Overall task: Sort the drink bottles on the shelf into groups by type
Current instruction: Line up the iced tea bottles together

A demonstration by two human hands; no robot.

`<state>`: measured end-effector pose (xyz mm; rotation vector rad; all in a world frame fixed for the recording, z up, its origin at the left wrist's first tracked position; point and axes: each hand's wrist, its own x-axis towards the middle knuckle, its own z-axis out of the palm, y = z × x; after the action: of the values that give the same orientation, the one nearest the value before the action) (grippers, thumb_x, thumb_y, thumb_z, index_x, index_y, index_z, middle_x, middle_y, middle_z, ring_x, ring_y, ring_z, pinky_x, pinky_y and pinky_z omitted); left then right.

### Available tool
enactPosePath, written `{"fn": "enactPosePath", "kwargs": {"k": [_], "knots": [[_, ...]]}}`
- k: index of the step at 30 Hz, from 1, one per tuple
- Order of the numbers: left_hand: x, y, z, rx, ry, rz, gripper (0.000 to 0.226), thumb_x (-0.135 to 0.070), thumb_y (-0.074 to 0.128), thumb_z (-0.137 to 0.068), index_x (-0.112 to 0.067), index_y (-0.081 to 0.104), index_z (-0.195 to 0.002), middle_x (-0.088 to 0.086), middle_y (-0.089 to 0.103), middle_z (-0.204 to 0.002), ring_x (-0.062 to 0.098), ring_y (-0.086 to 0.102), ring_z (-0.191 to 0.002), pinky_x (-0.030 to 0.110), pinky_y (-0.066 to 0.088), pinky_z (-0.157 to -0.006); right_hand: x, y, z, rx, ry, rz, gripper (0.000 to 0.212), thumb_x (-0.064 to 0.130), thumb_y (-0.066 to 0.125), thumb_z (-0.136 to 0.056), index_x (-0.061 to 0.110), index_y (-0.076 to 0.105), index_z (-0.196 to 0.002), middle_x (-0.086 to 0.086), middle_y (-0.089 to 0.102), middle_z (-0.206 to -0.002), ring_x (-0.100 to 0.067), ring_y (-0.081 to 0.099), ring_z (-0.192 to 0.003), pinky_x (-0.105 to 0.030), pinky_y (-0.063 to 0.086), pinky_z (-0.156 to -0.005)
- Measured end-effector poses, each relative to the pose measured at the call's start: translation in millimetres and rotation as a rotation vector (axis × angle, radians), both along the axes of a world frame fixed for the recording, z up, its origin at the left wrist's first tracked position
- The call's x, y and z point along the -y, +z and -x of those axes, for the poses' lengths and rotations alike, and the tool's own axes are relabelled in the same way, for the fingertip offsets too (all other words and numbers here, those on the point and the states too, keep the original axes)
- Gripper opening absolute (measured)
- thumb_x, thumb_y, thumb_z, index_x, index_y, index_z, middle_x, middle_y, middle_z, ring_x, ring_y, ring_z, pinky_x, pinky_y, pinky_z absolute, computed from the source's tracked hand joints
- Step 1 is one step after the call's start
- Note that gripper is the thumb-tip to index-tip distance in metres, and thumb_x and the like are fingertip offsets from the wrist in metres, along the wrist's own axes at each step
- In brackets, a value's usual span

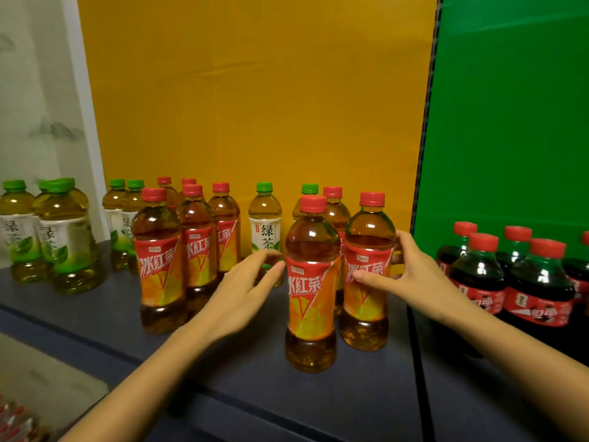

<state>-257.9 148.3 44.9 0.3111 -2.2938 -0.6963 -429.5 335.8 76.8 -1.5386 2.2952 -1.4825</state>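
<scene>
Centrally, the left hand (245, 288) stretches forward, fingers loosely parted and slightly bent, toward a green tea bottle (265, 228); contact is unclear. Right of centre, the right hand (411, 275) grips an iced tea bottle (369, 228), thumb across its label, on the dark shelf (255, 378).

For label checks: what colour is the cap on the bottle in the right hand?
Red cap on that bottle; head view shows it best.

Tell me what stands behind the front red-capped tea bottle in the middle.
Behind the front tea bottle rise a green-capped bottle and a red-capped bottle. Only their caps and shoulders show; their lower bodies and bases are covered.
</scene>
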Motion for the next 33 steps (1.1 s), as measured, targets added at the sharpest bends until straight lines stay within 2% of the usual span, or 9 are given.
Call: {"fn": "enactPosePath", "kwargs": {"k": [3,6,11,15,18,20,23,27,33], "knots": [[14,1,18,0.032,-0.054,-0.003,0.059,-0.056,0.039,-0.084,-0.023,0.042,-0.132,-0.006,0.055,-0.126,0.008,0.055,-0.110,0.041,0.048,-0.094,6,-4,-1,0.061,-0.007,0.031,0.093,0.049,0.073,-0.052,0.026,0.033,-0.132,0.007,0.055,-0.121,-0.010,0.055,-0.107,-0.019,0.045,-0.078],[26,2,38,0.035,-0.141,-0.040,0.056,-0.038,0.054,-0.088,-0.024,0.034,-0.138,-0.005,0.049,-0.133,0.008,0.051,-0.116,0.040,0.048,-0.097,7,-7,-4,0.120,-0.027,0.077,0.089,0.044,0.075,-0.053,0.027,0.035,-0.130,0.009,0.057,-0.119,-0.005,0.056,-0.105,-0.019,0.047,-0.078],[34,1,68,0.061,-0.274,-0.157,0.066,-0.027,0.068,-0.080,-0.018,0.035,-0.137,-0.004,0.053,-0.126,0.010,0.053,-0.114,0.032,0.048,-0.095,10,-19,-13,0.210,-0.082,0.116,0.097,0.046,0.078,-0.045,0.027,0.036,-0.130,0.011,0.058,-0.119,-0.004,0.059,-0.106,-0.030,0.051,-0.090],[33,-2,85,0.101,-0.303,-0.138,0.031,-0.030,0.063,-0.082,-0.009,0.054,-0.104,0.001,0.061,-0.105,0.017,0.060,-0.099,0.032,0.051,-0.086,13,-30,-24,0.216,-0.149,0.088,0.092,0.048,0.076,-0.044,0.027,0.038,-0.126,0.011,0.060,-0.114,0.000,0.060,-0.103,-0.026,0.049,-0.091],[21,-2,87,0.065,-0.312,-0.240,0.016,-0.026,0.059,-0.083,-0.018,0.049,-0.074,0.014,0.060,-0.092,0.028,0.056,-0.091,0.042,0.048,-0.086,15,-30,-26,0.226,-0.191,0.102,0.074,0.035,0.076,-0.057,0.027,0.039,-0.121,0.012,0.062,-0.109,0.008,0.061,-0.097,-0.017,0.052,-0.084],[12,-1,86,0.011,-0.329,-0.358,0.009,-0.026,0.057,-0.080,-0.020,0.051,-0.078,0.022,0.060,-0.098,0.038,0.056,-0.098,0.048,0.047,-0.091,16,-29,-24,0.239,-0.213,0.112,0.065,0.023,0.076,-0.067,0.025,0.038,-0.119,0.013,0.060,-0.109,0.005,0.060,-0.096,-0.020,0.052,-0.085],[14,-7,89,0.012,-0.292,-0.348,0.024,-0.007,0.056,-0.087,-0.008,0.053,-0.110,0.020,0.058,-0.111,0.038,0.054,-0.111,0.052,0.044,-0.096,20,-28,-16,0.260,-0.249,0.111,0.062,0.016,0.073,-0.073,0.023,0.036,-0.123,0.011,0.057,-0.109,0.001,0.057,-0.099,-0.021,0.050,-0.082],[18,-11,95,-0.032,-0.289,-0.404,0.003,-0.015,0.051,-0.092,-0.013,0.052,-0.091,0.018,0.064,-0.101,0.031,0.061,-0.097,0.051,0.050,-0.089,28,-28,1,0.295,-0.285,0.105,0.069,0.016,0.071,-0.076,0.018,0.032,-0.132,0.000,0.055,-0.120,-0.016,0.055,-0.110,-0.035,0.047,-0.095],[4,-3,90,-0.089,-0.282,-0.527,0.028,-0.009,0.044,-0.094,-0.027,0.045,-0.073,0.012,0.060,-0.089,0.036,0.059,-0.099,0.048,0.047,-0.094,40,-27,14,0.311,-0.271,0.071,0.072,0.013,0.069,-0.078,0.016,0.029,-0.138,-0.003,0.051,-0.127,-0.017,0.051,-0.115,-0.039,0.042,-0.102]]}}
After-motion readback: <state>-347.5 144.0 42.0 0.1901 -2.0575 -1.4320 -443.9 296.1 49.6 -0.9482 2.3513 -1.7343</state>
